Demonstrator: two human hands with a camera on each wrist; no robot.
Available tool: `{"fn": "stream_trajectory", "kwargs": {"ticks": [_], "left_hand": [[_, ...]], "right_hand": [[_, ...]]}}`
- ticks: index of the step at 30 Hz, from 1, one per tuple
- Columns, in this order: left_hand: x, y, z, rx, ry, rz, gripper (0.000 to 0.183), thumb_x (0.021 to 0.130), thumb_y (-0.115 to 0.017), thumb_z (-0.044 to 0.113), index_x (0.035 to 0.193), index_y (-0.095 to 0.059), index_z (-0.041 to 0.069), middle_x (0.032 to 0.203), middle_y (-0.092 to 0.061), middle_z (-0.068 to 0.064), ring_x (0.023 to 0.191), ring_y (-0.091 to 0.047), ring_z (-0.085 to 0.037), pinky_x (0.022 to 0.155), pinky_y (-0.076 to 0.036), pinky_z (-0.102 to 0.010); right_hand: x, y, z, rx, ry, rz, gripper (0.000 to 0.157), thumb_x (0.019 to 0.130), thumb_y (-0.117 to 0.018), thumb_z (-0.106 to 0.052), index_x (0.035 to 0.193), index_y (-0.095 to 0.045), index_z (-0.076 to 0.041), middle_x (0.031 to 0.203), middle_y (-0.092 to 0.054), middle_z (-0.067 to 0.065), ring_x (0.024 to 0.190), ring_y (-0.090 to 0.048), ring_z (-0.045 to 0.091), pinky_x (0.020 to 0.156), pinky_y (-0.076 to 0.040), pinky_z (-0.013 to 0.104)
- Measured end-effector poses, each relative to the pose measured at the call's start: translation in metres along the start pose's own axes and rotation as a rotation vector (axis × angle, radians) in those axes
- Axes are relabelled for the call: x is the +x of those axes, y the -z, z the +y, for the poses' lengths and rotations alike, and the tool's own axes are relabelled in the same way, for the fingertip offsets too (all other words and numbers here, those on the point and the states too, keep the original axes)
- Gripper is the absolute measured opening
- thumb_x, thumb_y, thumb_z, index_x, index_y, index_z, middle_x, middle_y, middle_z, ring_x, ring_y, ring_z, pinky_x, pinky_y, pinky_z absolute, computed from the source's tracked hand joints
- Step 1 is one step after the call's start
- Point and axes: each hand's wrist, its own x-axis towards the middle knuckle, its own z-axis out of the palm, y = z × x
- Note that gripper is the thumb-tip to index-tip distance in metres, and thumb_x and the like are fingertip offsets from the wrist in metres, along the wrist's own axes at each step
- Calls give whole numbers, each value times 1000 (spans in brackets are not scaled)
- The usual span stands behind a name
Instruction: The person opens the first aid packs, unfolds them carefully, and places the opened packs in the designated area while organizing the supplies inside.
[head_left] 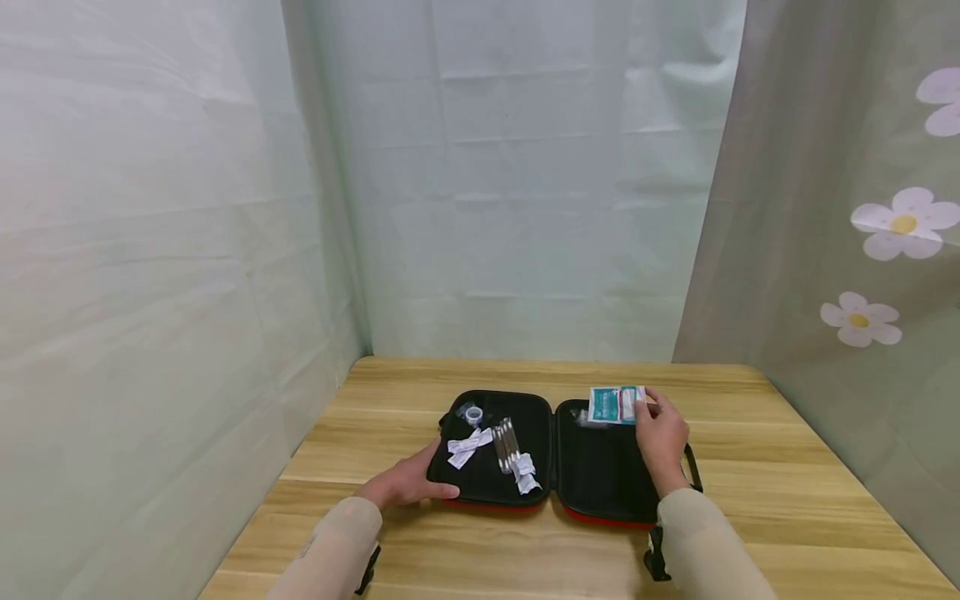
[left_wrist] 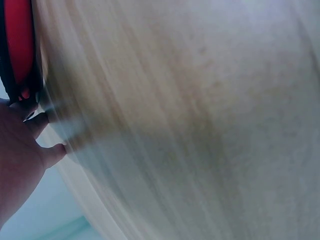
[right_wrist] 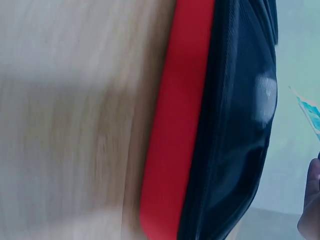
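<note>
An open zip case (head_left: 603,475) lies flat on the table, black inside and red outside. My left hand (head_left: 408,482) holds its left half at the front left corner, thumb over the rim and fingers along the side. Above the right half, my right hand (head_left: 662,437) pinches a flat teal-and-white packet (head_left: 613,405) by its right end. In the left half lie a white tape roll (head_left: 474,414), paper-wrapped strips (head_left: 468,446), packed cotton swabs (head_left: 506,446) and a crumpled white wrapper (head_left: 526,472). The right wrist view shows the case's red side (right_wrist: 175,125) and only the packet's edge (right_wrist: 312,114).
Something clear and plastic (head_left: 587,420) lies at the back of the case's right half, partly behind the packet. A black carry handle (head_left: 693,468) sticks out on the right side. Pale curtains (head_left: 525,183) stand around the wooden table (head_left: 780,475).
</note>
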Motion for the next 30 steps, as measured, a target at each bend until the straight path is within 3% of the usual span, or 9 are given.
{"fn": "stream_trajectory", "kwargs": {"ticks": [7, 10, 15, 18, 25, 30], "left_hand": [[0, 0, 0, 1, 20, 5, 110, 79, -82, 45, 159, -16, 7, 155, -33, -22, 138, -35, -42, 111, -27, -59], [0, 0, 0, 2, 23, 6, 110, 79, -82, 45, 159, -16, 8, 156, -33, -21, 138, -34, -42, 111, -27, -59], [-1, 0, 0, 0, 24, 7, 111, 79, -82, 44, 159, -15, 7, 156, -32, -22, 139, -33, -42, 111, -27, -59], [-1, 1, 1, -2, 19, 6, 111, 79, -83, 44, 159, -15, 6, 156, -32, -22, 139, -34, -42, 111, -27, -59], [-2, 1, 1, -6, 22, 1, 111, 79, -83, 44, 159, -15, 7, 156, -31, -21, 139, -34, -42, 111, -27, -60], [-1, 0, -1, -8, 22, 4, 111, 79, -83, 45, 159, -15, 7, 156, -32, -22, 139, -34, -42, 111, -27, -59]], "right_hand": [[12, 26, 11, 11, -57, 18, 39, 103, -53, -19, 137, -56, 1, 122, -61, 31, 103, -61, 41, 88, -50, 50], [15, 36, 19, -10, -52, 39, 38, 103, -54, -18, 135, -58, 2, 118, -63, 31, 98, -63, 40, 77, -53, 38], [16, 51, 28, -18, -80, 18, 39, 103, -53, -18, 136, -57, 3, 115, -63, 32, 90, -63, 36, 54, -45, 16], [16, 59, 34, -40, -96, -2, 41, 103, -53, -20, 136, -56, 4, 116, -62, 32, 90, -62, 35, 54, -44, 16], [17, 67, 48, -43, -102, -27, 39, 100, -57, -14, 132, -57, 8, 109, -63, 34, 67, -60, 15, 52, -47, 19], [16, 68, 55, -31, -162, -105, 41, 101, -56, -14, 135, -54, 8, 114, -60, 35, 74, -63, 24, 54, -50, 20]]}}
